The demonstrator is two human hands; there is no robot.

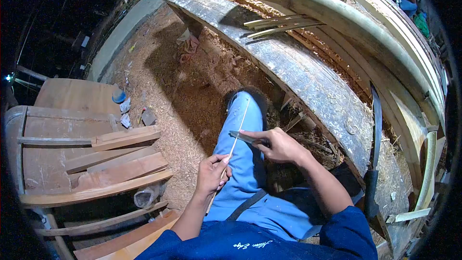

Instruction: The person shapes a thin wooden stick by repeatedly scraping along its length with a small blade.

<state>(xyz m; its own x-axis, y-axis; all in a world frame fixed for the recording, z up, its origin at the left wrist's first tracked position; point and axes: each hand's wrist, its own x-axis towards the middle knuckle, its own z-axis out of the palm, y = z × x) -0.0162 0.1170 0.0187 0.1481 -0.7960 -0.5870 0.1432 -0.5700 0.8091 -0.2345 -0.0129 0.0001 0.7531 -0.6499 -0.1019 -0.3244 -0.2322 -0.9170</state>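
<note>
My left hand [213, 175] is closed around a thin pale strip [234, 145], which runs up over my blue-clad thigh. A short end of the strip comes out below that hand. My right hand [276, 145] grips a small flat blade [244, 137], its fingers pressed along it. The blade lies across the strip, just above my left hand and over the leg. Whether its edge touches the strip is too small to tell.
On the right runs a long worn plank [298, 74] with thin strips [281, 23] on it. A long knife [375, 154] and a bamboo pole [346, 17] are there too. Wood pieces [125, 171] lie on a chair at left. Shavings cover the ground.
</note>
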